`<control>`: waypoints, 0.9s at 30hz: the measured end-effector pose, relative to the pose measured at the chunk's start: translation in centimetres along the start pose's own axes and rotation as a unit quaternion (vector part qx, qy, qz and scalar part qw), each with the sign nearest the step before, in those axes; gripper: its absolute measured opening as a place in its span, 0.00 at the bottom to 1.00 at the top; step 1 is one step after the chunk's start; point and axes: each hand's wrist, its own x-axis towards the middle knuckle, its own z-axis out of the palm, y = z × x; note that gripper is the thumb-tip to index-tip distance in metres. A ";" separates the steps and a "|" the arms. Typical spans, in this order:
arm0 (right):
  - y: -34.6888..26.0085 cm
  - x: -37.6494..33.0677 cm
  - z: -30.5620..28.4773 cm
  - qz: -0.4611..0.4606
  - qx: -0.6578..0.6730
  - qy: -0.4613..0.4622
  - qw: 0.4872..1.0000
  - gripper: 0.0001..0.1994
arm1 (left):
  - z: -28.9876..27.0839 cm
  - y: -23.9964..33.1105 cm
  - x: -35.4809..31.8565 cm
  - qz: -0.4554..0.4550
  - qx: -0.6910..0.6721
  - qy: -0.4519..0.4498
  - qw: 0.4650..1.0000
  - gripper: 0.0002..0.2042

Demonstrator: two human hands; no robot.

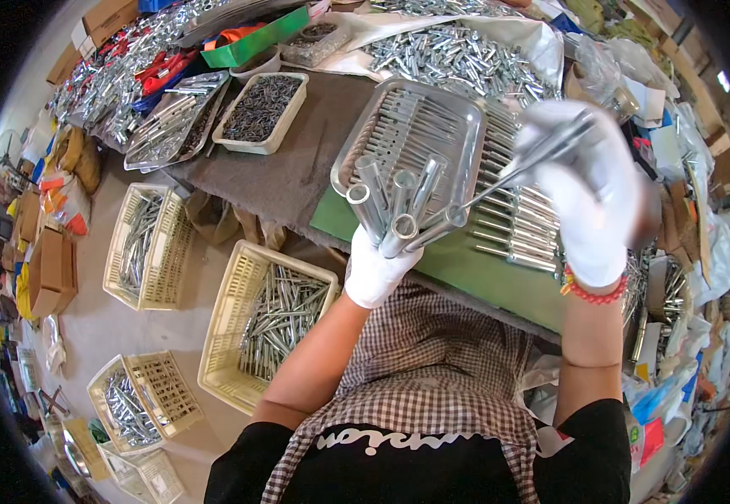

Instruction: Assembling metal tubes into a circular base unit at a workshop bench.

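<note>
White-gloved left hand (376, 267) clamps a bundle of silver metal tubes (399, 206); blurred gloved right hand (588, 189) pinches a thin metal rod (533, 155), its fingertips indistinct.

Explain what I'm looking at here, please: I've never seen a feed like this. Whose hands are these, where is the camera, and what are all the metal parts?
There is no machine: this is one person at a workbench, seen from a wide fisheye camera worn on the head and looking down, so straight edges bend near the rim. Both hands wear white gloves. The left hand grips a bundle of metal tubes, open ends toward the camera. The right hand holds thin metal rods; it is blurred, so finer detail is unclear. On the green bench top stands a metal tray of similar rods, with more rods in rows beside it. Left of the lap, on the floor, cream plastic baskets hold more metal parts.
</note>
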 end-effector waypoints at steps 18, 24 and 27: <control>1.3 -0.5 1.5 -0.005 -0.182 -0.127 0.975 0.15 | 0.4 -0.7 0.6 0.046 0.074 -0.002 0.996 0.13; 2.0 1.0 0.5 -0.016 -0.116 -0.236 0.965 0.15 | 0.2 -0.9 0.4 0.037 0.031 -0.012 0.999 0.13; 3.3 2.3 -0.6 0.110 0.024 -0.167 0.979 0.14 | -0.1 -0.5 0.1 0.024 0.016 -0.018 0.999 0.13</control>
